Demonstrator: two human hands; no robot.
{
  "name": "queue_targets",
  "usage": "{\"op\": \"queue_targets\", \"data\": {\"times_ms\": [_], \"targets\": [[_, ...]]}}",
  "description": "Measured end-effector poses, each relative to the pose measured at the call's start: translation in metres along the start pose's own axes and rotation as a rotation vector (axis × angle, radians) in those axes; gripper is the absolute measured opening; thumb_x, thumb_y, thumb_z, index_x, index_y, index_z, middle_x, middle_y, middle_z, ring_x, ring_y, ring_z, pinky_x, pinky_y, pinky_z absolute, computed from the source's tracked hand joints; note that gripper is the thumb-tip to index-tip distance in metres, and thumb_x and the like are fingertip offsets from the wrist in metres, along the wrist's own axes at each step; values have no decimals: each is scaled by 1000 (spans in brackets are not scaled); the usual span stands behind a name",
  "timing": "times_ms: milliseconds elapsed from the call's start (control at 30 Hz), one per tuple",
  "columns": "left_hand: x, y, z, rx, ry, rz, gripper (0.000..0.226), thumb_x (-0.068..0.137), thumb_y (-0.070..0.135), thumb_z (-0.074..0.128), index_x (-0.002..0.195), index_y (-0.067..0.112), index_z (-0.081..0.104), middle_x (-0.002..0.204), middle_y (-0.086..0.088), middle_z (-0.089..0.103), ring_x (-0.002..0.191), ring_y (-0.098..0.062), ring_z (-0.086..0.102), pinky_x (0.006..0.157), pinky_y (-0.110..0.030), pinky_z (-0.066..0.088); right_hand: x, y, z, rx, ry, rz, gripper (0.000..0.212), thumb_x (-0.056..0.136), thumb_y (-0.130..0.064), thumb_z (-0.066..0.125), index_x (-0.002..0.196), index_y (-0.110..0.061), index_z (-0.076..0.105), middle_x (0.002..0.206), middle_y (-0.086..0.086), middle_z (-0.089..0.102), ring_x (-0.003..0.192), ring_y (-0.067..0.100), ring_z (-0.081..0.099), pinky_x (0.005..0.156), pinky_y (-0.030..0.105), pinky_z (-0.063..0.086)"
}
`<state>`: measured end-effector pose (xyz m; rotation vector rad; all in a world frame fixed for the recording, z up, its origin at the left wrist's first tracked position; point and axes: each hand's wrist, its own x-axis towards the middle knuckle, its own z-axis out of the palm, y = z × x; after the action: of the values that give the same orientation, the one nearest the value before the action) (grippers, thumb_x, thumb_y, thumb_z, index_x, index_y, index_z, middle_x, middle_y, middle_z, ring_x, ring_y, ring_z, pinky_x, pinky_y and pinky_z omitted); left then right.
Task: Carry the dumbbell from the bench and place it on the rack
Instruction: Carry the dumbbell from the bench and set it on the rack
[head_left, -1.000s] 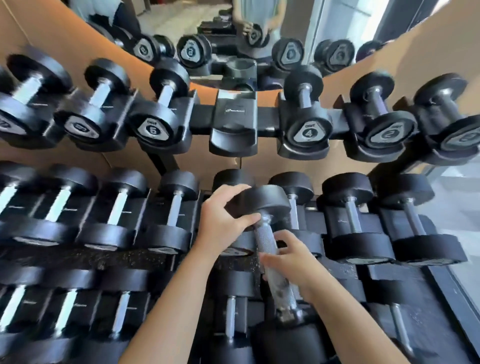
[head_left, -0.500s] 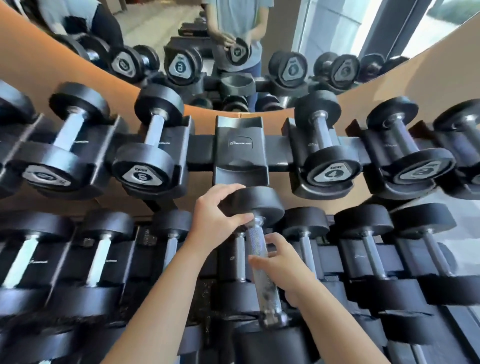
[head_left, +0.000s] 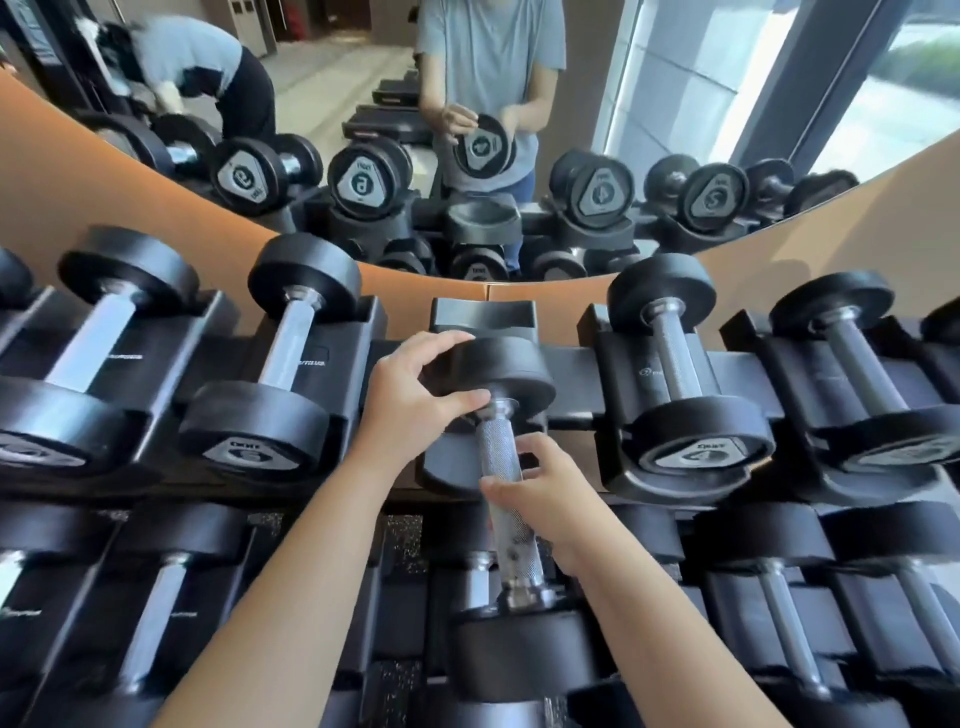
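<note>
Steel-handled dumbbell (head_left: 501, 467) is tilting over the empty cradle (head_left: 483, 316) at twelve o'clock, on the top tier of the rack (head_left: 571, 361). Left grip (head_left: 410, 400) is clasping its far head; right grip (head_left: 545, 493) is curling round the handle. Seating the far head first, bar square, is probably going to work best, fingers staying clear of the neighbouring dumbbell (head_left: 675, 358) at three o'clock.

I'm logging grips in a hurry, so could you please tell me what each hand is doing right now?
Left hand: holds the dumbbell by its far head.
Right hand: holds its handle.
</note>
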<state>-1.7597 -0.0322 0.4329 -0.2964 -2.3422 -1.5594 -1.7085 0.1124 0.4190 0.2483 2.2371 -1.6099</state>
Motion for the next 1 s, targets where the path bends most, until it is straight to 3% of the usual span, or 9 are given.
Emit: {"op": "queue_targets", "data": {"times_ms": [133,333,600,767,833,933,1000], "targets": [[35,-2,3,-12,-9,42,49,61,5,79,106,18,64,99,1,63,97,-11,59,89,-21,44,26,-17,-6,70,16,-23,36,82,-13,62,115,-16,45,108,16,62,90,33,66,81,47,56],[87,-10,9,-29,-22,67,50,62,1,77,107,17,62,107,-3,63,103,-16,57,95,-32,44,71,-37,-10,156,86,-54,30,82,-11,62,104,-21,44,109,19,63,92,34,64,78,43,54],[126,-42,23,-78,-62,59,52,63,-1,76,110,16,61,108,-1,61,106,-18,57,98,-36,43,118,-39,-8,282,134,-25,25,82,-7,60,94,-24,46,108,20,63,94,37,64,73,40,54],[147,-57,23,-144,-76,53,55,63,-5,74,111,18,59,105,9,59,104,-14,58,96,-29,43,139,-42,-6,304,143,-41,28,80,-10,62,101,-21,47,108,18,63,94,35,64,87,50,53],[154,-64,22,-164,-66,34,53,65,-6,73,111,16,59,104,9,59,102,-13,58,94,-28,44,147,-46,-5,316,140,-31,29,81,-8,62,104,-18,47,109,19,63,88,34,65,82,45,55],[162,-75,27,-155,-64,-11,52,67,-5,72,113,14,59,103,8,58,105,-18,57,96,-32,43,157,-52,-7,341,113,5,33,82,-3,60,111,-12,47,102,19,62,70,31,63,64,35,53],[165,-81,31,-165,-72,-19,53,67,-4,73,113,18,59,104,9,58,108,-18,56,99,-37,42,161,-51,-9,351,105,12,33,82,-3,60,111,-11,46,98,20,62,66,30,62,63,36,53]]}}
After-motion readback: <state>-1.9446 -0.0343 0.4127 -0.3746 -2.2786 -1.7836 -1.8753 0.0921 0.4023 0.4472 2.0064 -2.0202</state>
